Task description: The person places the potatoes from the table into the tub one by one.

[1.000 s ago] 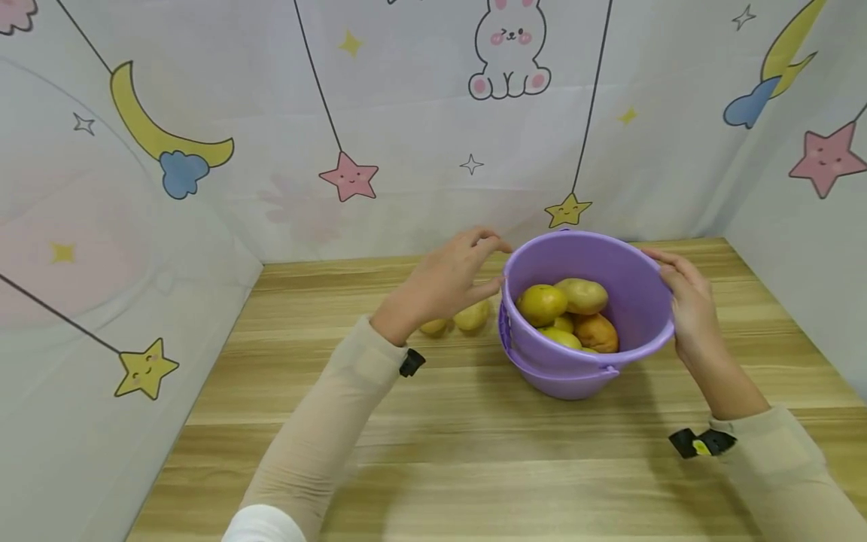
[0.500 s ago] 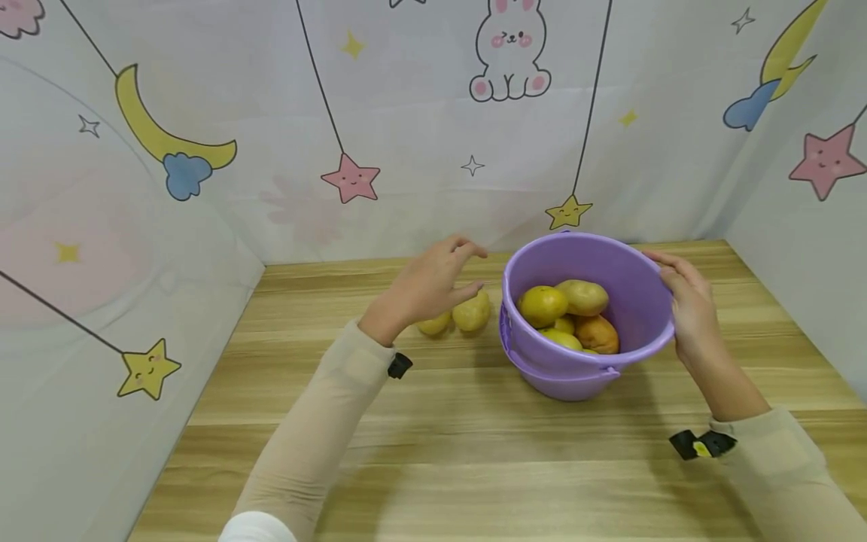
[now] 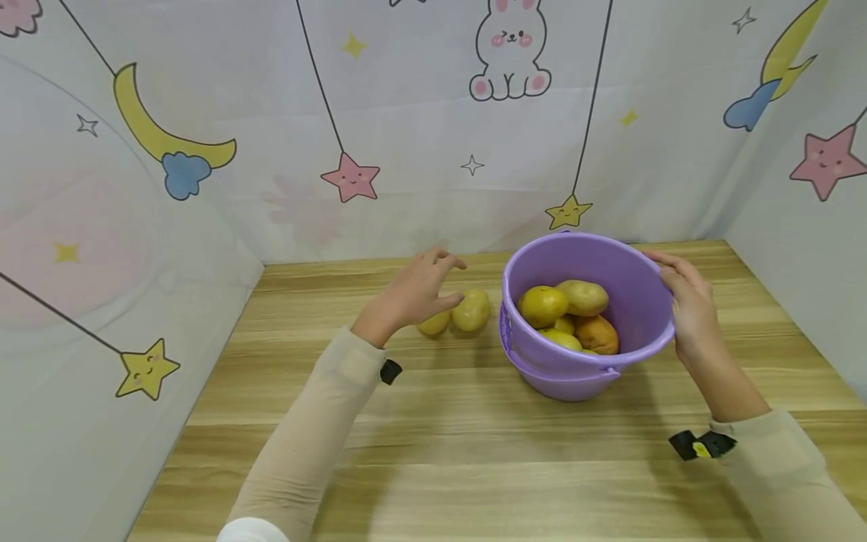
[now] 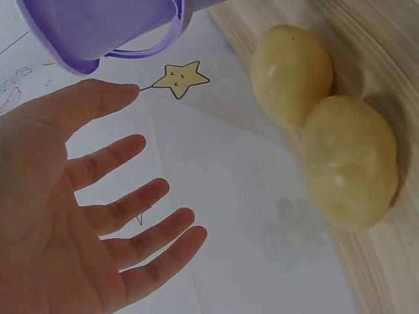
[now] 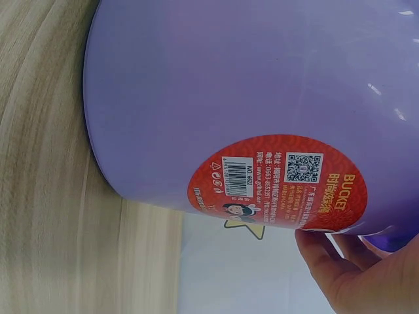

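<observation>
A purple bucket [image 3: 565,380] stands right of centre in the head view, its mouth facing me. Inside lie a yellow round fruit [image 3: 542,305], a pale potato [image 3: 584,297], a brownish-orange fruit [image 3: 597,333] and more yellow fruit [image 3: 561,338]. My right hand [image 3: 691,309] grips the bucket's right rim; in the right wrist view its fingers [image 5: 324,258] reach the bucket's outer wall. Left of the bucket my left hand [image 3: 413,293] hovers with spread fingers, holding nothing. Close by, two pale yellow, potato-like lumps [image 3: 470,310] [image 4: 350,163] rest side by side on the table.
The wood-grain table [image 3: 433,467] runs up to a white cloth backdrop [image 3: 420,113] printed with stars, moons and a rabbit. Cloth walls close off both sides. A purple handle [image 3: 515,354] hangs down along the bucket's left side.
My left hand has left the bucket's left rim and moved left and slightly down, uncovering more of the two pale lumps. My right hand and the bucket have stayed put.
</observation>
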Demonstrator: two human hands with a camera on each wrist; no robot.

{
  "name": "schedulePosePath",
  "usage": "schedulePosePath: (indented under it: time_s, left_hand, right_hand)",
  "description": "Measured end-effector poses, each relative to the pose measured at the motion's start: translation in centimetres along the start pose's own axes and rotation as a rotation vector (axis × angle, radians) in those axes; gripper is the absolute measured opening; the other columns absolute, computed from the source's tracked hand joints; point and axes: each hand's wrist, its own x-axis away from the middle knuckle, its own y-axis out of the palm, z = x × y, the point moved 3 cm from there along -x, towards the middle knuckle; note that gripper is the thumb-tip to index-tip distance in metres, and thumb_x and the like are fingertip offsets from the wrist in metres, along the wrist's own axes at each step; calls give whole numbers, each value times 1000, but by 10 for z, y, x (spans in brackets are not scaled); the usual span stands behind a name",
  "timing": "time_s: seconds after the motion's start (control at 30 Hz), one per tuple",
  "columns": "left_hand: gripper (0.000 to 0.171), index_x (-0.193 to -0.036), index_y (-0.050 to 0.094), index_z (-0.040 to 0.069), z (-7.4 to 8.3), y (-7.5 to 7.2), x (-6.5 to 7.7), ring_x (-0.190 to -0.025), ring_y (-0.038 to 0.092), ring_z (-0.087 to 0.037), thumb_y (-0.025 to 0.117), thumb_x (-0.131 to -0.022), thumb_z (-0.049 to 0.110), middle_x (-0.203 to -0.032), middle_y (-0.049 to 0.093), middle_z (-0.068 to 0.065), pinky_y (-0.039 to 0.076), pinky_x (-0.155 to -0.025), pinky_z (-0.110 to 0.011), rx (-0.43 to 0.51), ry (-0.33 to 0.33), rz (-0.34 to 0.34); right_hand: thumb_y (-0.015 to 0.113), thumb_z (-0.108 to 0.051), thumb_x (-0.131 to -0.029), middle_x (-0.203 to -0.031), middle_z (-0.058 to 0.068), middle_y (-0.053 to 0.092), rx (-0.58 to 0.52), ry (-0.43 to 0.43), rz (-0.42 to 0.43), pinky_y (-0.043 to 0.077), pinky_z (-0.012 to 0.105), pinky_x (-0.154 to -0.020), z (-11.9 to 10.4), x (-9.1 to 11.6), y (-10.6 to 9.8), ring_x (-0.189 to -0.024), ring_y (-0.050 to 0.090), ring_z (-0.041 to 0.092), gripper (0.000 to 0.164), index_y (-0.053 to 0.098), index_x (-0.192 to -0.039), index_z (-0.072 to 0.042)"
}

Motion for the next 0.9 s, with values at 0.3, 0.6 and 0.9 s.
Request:
schedulePosePath:
  time_s: [0.3,0.6,0.9]
  left_hand:
    - [53,-142,50,8,-20,15,3,-127,46,-35,66,-96,31,-144,43,-17,41,-104,-47,24,-71,-55]
    - [58,-145,46,11,-35,30,4,-131,40,-37,67,-96,34,-150,35,-18,41,-103,-51,71,-143,-112]
    - [66,-146,43,5,-43,41,4,-135,35,-42,73,-92,30,-151,32,-24,36,-107,-53,99,-147,-141]
  right_hand:
    - [44,-6,-104,-106,-4,69,-8,11,4,51,17,-74,0,0,0,-90,63,9,31,72,-117,-12]
    - [44,-6,-104,-106,-4,68,-10,14,5,52,17,-74,2,0,-1,-90,63,9,30,71,-117,-11]
    - [43,-6,-105,-108,-3,68,-17,-1,-5,52,17,-75,2,0,-2,-92,63,10,30,70,-119,-9]
